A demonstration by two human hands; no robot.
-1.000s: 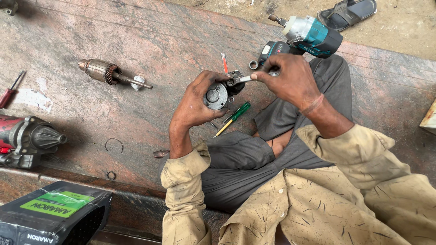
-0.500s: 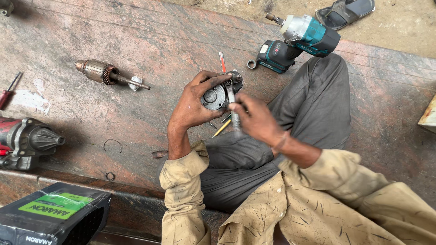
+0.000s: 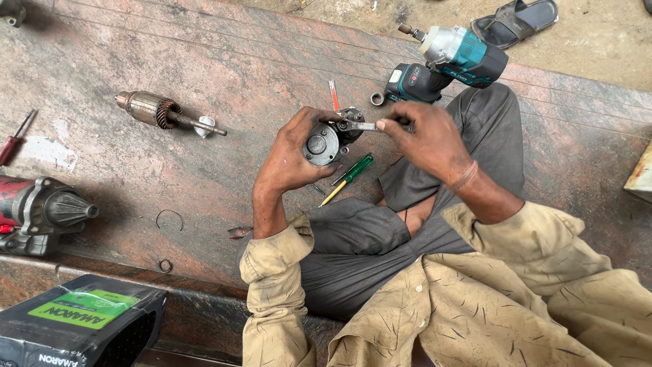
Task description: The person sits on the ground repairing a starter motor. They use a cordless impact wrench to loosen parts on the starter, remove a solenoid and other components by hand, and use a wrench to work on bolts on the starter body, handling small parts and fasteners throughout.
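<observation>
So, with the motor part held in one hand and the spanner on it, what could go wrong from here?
1. The left hand alone supports the round metal motor housing, with no vise; the small spanner in the right hand might slip and strike the fingers.
2. The metal ring and the washer lie loose on the stone slab; they could roll away or be lost.
3. The green screwdriver lies close under the hands; a dropped housing could land on it.

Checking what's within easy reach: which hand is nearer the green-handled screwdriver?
Left. The left hand, gripping the round metal motor part, sits just beside the green-handled screwdriver; the right hand, holding a small wrench, is farther up.
</observation>
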